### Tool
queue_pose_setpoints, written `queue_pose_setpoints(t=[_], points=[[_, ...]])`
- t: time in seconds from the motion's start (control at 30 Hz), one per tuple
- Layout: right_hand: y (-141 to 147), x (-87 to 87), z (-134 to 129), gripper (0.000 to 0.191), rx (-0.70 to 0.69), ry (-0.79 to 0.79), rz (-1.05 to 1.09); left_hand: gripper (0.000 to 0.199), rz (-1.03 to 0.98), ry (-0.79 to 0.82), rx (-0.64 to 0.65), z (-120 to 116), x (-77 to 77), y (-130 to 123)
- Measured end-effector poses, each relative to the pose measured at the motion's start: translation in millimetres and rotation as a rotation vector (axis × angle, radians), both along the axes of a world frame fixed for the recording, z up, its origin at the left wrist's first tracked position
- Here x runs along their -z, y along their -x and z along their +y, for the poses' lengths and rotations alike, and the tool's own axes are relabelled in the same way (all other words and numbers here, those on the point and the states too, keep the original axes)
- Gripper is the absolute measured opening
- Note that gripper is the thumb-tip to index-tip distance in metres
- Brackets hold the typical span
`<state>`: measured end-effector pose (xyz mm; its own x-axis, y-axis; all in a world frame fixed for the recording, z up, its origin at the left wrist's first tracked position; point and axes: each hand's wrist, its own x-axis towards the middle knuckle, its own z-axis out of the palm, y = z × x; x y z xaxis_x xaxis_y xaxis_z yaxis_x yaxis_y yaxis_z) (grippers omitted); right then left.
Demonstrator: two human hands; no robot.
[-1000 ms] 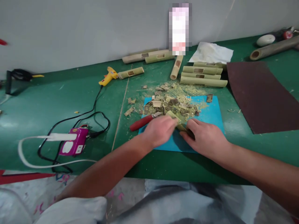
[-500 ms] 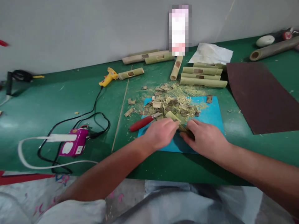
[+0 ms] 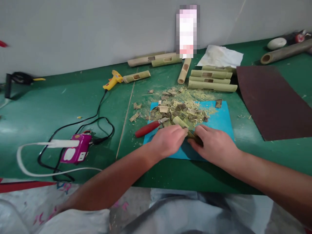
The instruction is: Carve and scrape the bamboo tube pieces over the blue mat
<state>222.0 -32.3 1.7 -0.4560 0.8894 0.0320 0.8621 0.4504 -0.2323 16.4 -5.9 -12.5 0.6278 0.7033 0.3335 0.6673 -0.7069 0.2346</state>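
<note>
A green bamboo tube lies slantwise over the near part of a blue mat. My left hand is closed round its middle, knuckles up. Closer to me, my right hand grips the tube's lower end. Both hands hide much of the tube, and whether a small tool sits between the fingers cannot be made out. Just left of my left hand rests a red-handled knife, its short blade pointing at a heap of bamboo chips and shavings.
Several notched bamboo tubes lie behind the mat. A yellow glue gun and a purple power adapter with loose cables are on the left. To the right is a dark brown sheet; a thick bamboo pole lies beyond.
Almost nothing differs. My left hand has shifted very slightly along the bamboo tube, while my right hand keeps its place. The camera view has moved a little.
</note>
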Motion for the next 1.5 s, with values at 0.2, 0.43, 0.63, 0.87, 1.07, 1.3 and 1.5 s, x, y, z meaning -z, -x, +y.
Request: queue_pose_setpoints(t=[0.2, 0.43, 0.63, 0.87, 1.07, 1.3, 1.5], points=[[0.2, -0.7, -0.4, 0.021, 0.003, 0.003, 0.008, 0.028, -0.028, 0.0, -0.031, 1.5, 0.5, 0.8], [-0.4, 1.4, -0.8, 0.021, -0.003, -0.013, 0.019, 0.029, -0.006, 0.006, -0.025, 2.6, 0.1, 2.4], [0.1, 0.5, -1.0, 0.021, 0.005, -0.014, 0.006, 0.029, -0.008, -0.032, -0.045, 1.2, 0.1, 1.2], [-0.4, 0.5, -0.9, 0.022, 0.01, -0.02, 0.005, 0.029, -0.037, -0.038, -0.051, 1.6, -0.7, 1.7], [-0.3, 0.5, -0.7, 0.022, -0.005, -0.041, 0.005, 0.025, -0.057, -0.068, -0.05, 2.5, -1.0, 0.9], [0.9, -0.3, -2.0, 0.021, -0.022, -0.059, 0.007, 0.026, -0.078, -0.014, -0.043, -0.6, -2.4, -2.1], [1.1, -0.8, -1.5, 0.021, -0.024, -0.068, 0.017, 0.026, -0.083, -0.026, -0.057, 0.9, -1.7, -1.4]])
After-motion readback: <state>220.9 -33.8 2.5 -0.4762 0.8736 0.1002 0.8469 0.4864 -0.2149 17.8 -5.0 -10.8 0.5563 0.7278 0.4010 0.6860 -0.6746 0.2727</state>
